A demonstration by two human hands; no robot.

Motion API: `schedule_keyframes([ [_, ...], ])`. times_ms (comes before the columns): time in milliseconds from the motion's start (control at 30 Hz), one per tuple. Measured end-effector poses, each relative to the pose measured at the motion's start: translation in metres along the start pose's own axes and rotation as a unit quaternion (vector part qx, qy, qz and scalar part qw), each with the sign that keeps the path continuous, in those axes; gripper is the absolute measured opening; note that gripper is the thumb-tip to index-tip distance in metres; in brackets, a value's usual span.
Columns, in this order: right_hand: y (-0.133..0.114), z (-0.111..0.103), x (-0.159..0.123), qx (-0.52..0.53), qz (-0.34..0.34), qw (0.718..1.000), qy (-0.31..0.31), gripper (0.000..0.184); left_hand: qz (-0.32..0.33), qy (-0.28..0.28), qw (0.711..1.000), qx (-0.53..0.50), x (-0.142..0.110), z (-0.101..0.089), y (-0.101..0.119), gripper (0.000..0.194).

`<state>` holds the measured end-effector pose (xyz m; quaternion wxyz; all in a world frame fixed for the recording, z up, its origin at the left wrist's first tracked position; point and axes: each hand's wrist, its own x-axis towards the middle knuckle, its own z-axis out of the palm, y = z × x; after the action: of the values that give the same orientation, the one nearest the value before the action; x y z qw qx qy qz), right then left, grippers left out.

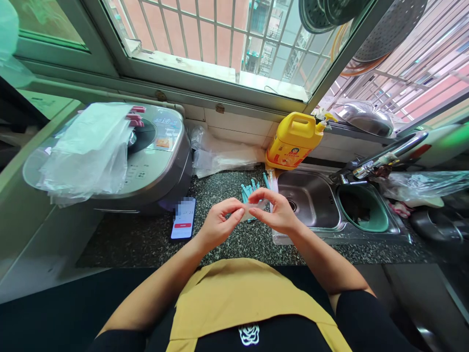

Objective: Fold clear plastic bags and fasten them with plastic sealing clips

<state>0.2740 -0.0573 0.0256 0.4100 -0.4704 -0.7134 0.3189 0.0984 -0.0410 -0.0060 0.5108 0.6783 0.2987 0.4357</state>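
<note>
Clear film (246, 214) lies crosswise, left hand (220, 221) pinching, right hand (277, 211) closure unclear; teal sticks (244, 193) beyond, toward surface's (216, 188) back edge.

You're standing in a kitchen: 1 steel sink (311, 195) with a faucet (399, 146) is set into the speckled surface (220, 254), a cooker (152, 164) stands to your left, and a strainer (392, 29) hangs near the window (216, 39).
</note>
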Motion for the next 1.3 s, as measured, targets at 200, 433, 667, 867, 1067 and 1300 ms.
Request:
schedule_keyframes([
  [200,-0.001,0.003,0.000,-0.008,0.028,1.000,-0.009,0.009,0.008,0.007,1.000,0.008,-0.001,0.001,-0.003,0.022],
  [433,-0.001,0.004,0.002,0.006,0.032,0.999,-0.026,0.014,0.017,0.025,0.999,0.038,0.000,0.003,-0.008,0.020],
  [667,-0.002,0.005,0.005,-0.014,0.008,1.000,-0.023,0.012,0.004,0.033,0.999,0.035,-0.001,0.003,-0.007,0.018],
  [867,-0.001,0.007,0.006,-0.022,0.006,0.999,-0.032,0.014,0.001,0.041,0.999,0.022,-0.002,0.005,-0.010,0.023],
  [1067,0.007,0.005,0.009,-0.075,-0.100,0.992,-0.022,0.016,-0.042,-0.046,0.997,0.040,-0.008,-0.002,-0.032,0.034],
  [1300,0.032,0.006,0.019,-0.083,-0.096,0.992,-0.010,0.017,-0.093,-0.046,0.990,0.096,-0.031,-0.016,-0.097,0.041],
])
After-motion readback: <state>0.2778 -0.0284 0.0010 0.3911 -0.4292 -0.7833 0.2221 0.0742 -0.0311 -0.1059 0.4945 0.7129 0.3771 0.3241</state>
